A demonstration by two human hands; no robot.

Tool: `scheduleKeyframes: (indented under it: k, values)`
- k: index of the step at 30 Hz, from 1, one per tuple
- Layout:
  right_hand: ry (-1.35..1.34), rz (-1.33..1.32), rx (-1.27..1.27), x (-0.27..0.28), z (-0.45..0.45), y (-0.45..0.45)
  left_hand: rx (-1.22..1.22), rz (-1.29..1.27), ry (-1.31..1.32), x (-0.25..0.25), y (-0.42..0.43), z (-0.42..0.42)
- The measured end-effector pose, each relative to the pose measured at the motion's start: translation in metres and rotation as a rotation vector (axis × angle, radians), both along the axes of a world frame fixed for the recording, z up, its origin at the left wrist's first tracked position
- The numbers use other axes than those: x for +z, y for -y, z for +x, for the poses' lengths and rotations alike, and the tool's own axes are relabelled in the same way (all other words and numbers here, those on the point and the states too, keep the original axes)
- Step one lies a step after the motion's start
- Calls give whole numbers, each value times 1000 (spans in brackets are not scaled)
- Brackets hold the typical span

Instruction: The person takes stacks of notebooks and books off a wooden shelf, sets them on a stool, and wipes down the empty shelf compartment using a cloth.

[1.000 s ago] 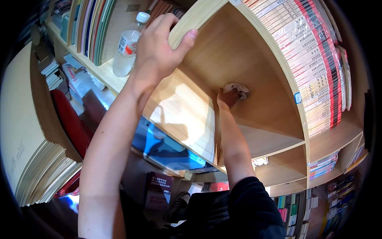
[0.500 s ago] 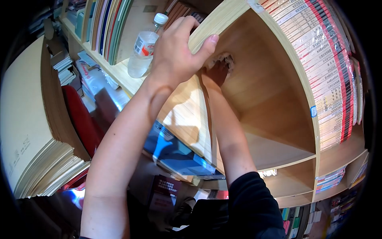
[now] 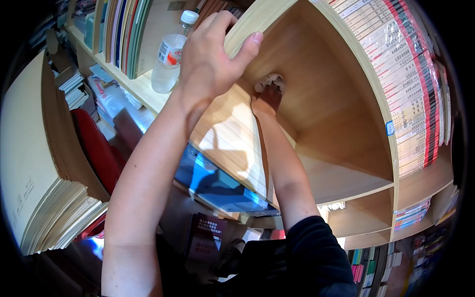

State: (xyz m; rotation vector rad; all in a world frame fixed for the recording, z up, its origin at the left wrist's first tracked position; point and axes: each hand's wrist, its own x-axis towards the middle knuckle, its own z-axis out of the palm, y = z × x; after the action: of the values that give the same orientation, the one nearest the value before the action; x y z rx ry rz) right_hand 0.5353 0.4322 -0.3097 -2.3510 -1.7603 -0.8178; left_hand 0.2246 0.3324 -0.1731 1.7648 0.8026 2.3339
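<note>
My left hand (image 3: 210, 57) grips the front edge of a pale wooden shelf panel (image 3: 261, 22). Its thumb lies on the inner side and its fingers curl over the other side, partly hidden. Deep in the open wooden compartment (image 3: 321, 84), my right hand (image 3: 267, 99) holds a crumpled pale cloth (image 3: 271, 80) against the inner board. The fingers of that hand are in shadow. Just left of my left hand, a clear bottle (image 3: 167, 62) with a white cap and a red-and-white label stands upright on the neighbouring shelf.
Wrapped books with red and black spines (image 3: 401, 74) fill the shelf at right. Thin books (image 3: 123, 37) stand at upper left. A large thick book (image 3: 29, 148) is close on the left, beside a red chair (image 3: 96, 148). A blue box (image 3: 217, 180) sits below the shelf.
My right hand and the cloth have shifted a little lower along the inner board, and more of the hand shows. My left hand keeps its hold on the panel; the view has moved slightly.
</note>
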Motion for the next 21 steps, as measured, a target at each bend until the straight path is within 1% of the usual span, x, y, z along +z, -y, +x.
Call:
scheduleKeyframes:
  k: [4, 6, 7, 9, 10, 11, 13, 14, 15, 18, 21]
  values:
    - [-11, 23, -67, -4, 38, 25, -8, 9, 6, 0, 0, 0]
    - [1, 137, -93, -10, 58, 37, 3, 2, 2, 0, 1, 0]
    - [4, 139, -95, -10, 68, 41, 1, 4, 4, 0, 0, 0]
    - [-29, 169, -259, -7, 78, 49, 9, -20, -4, -1, -1, 0]
    - [-162, -4, -357, 12, 69, 62, 9, -19, -3, -1, 0, 0]
    - [-161, -3, -357, 4, 82, 62, 14, -26, -10, -1, 0, 0]
    - [-513, 243, -429, -23, 121, 52, 21, -32, -14, 0, 1, -1]
    - [-360, 233, -465, -28, 124, 49, 16, -25, -16, 0, 0, -1]
    - [-320, 212, -484, -28, 123, 50, 12, -19, -19, 0, 0, -1]
    - [-383, 113, -417, -21, 117, 48, -18, -9, -3, 0, -1, -1]
    - [-429, 37, -290, -10, 97, 38, -13, -27, -1, 1, 1, 0]
